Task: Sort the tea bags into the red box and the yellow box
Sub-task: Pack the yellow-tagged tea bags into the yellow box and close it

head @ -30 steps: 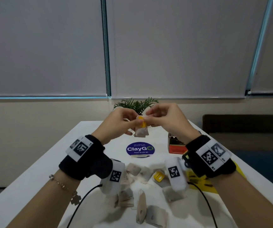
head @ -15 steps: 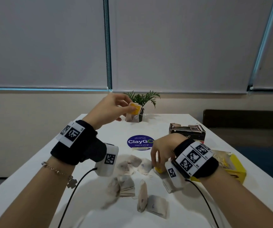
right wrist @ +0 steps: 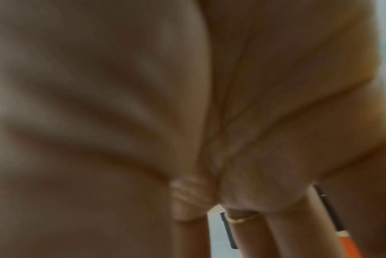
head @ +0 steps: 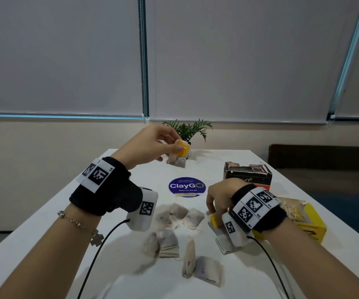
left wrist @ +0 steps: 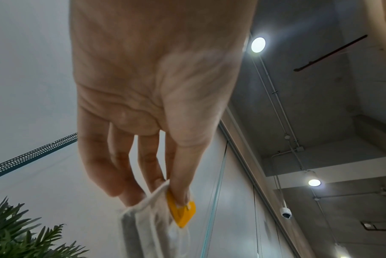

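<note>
Yellow-tagged tea bag [head: 177, 157] below left grip [head: 152, 141]

Even, soft indoor light; right-wrist view blurred, perhaps by closeness.

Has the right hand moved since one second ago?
Yes. The right hand has come down from the raised tea bag with the yellow tag to the table, right of the round blue ClayGo sticker.

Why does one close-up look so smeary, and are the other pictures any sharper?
Right wrist view: the right hand fills the frame, too close, soft and dim. Left wrist view: sharper, the left hand pinching a tea bag, with ceiling lamps glaring. Head view: mostly crisp, lines bowed, bottom-edge tea bags blurred.
</note>
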The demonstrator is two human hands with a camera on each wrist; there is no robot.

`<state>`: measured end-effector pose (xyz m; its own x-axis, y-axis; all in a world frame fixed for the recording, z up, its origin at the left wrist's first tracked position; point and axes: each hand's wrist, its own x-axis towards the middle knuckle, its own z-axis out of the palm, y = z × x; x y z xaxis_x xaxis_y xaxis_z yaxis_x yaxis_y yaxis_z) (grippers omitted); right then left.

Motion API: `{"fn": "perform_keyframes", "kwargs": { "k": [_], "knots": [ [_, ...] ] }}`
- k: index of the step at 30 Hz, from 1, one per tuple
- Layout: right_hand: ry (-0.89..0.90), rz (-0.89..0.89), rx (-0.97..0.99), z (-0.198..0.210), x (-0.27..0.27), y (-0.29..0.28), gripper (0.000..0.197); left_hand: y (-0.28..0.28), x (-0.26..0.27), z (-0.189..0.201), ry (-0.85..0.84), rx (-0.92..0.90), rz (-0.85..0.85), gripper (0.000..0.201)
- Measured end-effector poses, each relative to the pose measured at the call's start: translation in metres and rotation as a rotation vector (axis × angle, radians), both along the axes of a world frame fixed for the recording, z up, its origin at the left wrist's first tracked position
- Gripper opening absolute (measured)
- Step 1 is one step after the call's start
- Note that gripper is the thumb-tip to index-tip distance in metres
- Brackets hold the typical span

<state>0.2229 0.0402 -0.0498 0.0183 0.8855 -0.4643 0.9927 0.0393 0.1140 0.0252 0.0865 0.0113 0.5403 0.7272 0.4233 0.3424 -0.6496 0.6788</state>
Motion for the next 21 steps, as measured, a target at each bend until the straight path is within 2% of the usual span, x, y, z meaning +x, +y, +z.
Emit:
{"fn": "perform_keyframes", "kwargs": {
  "k": [3, 7, 12, 18, 21],
  "knots": [
    [0.178, -0.012, 0.070, 0.007, 0.007, 0.001, 0.018, 0.000, 0.001, -0.001, 0.028, -0.002, 0.003, 0.013],
    [0.471, -0.005, 0.271, 0.028, 0.018, -0.004, 0.007, -0.001, 0.003, -0.001, 0.034, -0.013, -0.006, 0.009],
    [0.770, 0.019, 0.656, 0.046, 0.023, -0.011, 0.003, -0.002, 0.005, -0.004, 0.048, -0.026, -0.038, 0.012],
    [0.854, 0.081, 0.870, 0.055, 0.021, -0.014, 0.003, -0.004, 0.009, -0.005, 0.088, -0.032, -0.052, 0.007],
    [0.900, 0.083, 0.908, 0.058, 0.020, -0.015, 0.009, -0.007, 0.009, -0.005, 0.090, -0.031, -0.083, 0.007]
  ]
}}
